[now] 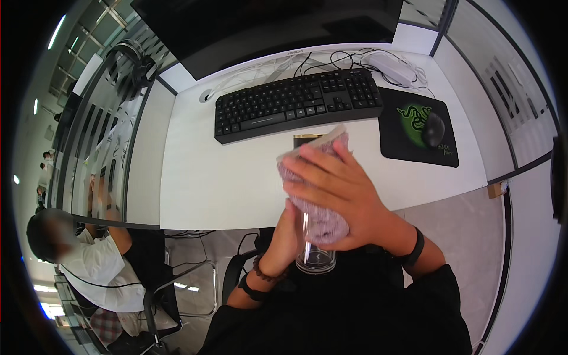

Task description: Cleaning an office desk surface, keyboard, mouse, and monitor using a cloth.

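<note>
A clear glass or plastic bottle (316, 259) stands out over my lap, just off the desk's front edge. My left hand (284, 242) grips its side. With fingers spread, my right hand (341, 195) presses a purplish, pale-edged cloth (326, 224) around the bottle's upper part. The cloth hides the bottle's top and much of its side. Behind my right fingertips, a dark object with a gold rim (306, 136), perhaps a lid, lies on the desk and is mostly covered from view.
A black keyboard (293, 104) lies below a large monitor (284, 31). To its right, a mouse (433, 129) rests on a black mouse pad (399, 146). Cables and a white power strip (390, 69) lie behind. Beyond the left partition (144, 155) sits another person (102, 266).
</note>
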